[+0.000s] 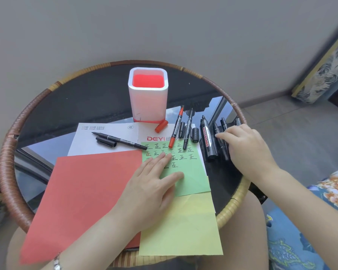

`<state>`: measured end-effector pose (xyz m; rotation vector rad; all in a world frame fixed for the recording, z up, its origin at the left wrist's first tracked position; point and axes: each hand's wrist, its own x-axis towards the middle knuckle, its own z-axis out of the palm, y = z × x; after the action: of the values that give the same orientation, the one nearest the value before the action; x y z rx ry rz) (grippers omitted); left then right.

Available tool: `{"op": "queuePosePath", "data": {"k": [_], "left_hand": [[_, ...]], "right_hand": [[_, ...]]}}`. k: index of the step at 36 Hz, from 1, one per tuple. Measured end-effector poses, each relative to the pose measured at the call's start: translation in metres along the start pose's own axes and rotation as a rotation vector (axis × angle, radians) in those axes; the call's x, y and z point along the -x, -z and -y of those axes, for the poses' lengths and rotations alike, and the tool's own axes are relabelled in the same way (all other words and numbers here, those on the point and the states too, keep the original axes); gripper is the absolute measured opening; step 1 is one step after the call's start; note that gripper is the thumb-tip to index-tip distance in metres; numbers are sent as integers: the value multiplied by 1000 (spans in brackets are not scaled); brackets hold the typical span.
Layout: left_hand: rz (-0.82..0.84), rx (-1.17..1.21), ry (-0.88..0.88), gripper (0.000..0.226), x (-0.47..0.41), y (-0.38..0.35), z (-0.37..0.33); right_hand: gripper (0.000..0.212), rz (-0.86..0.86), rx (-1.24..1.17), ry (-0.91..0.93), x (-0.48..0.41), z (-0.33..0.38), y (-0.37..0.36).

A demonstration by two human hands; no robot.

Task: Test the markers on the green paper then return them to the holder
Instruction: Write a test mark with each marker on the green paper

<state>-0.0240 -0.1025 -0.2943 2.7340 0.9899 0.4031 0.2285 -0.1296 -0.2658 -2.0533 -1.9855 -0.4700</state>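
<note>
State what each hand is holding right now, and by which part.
Nothing is lifted. The left hand lies flat on the green paper sheet. The right hand rests fingertips on the black markers on the table; any grip cannot be told.

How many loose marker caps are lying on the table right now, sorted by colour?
Red cap: 1
Black caps: 3
Total: 4
</note>
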Motion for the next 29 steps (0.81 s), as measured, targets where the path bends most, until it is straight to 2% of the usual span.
{"op": "queuePosePath", "data": {"k": [4,10,15,19,25,29], "left_hand": [[1,20,0,33,0,1,0],[18,-4,7,36,-1,2,0],[15,16,4,36,-1,1,1],[19,15,6,36,-1,1,1],[8,12,-5,35,-1,2,0],[6,5,-2,36,-1,2,0]], "right_hand": [[45,4,-15,-34,1,0,-1],[23,66,-129,-256,-5,-9,14],[31,201,-175,-328,-12,-8,15],[34,224,-152,-388,-20,-5,13],[35,278,-169,-577,-31,-2,12],[38,277,-355,-688,-34,-1,18]]}}
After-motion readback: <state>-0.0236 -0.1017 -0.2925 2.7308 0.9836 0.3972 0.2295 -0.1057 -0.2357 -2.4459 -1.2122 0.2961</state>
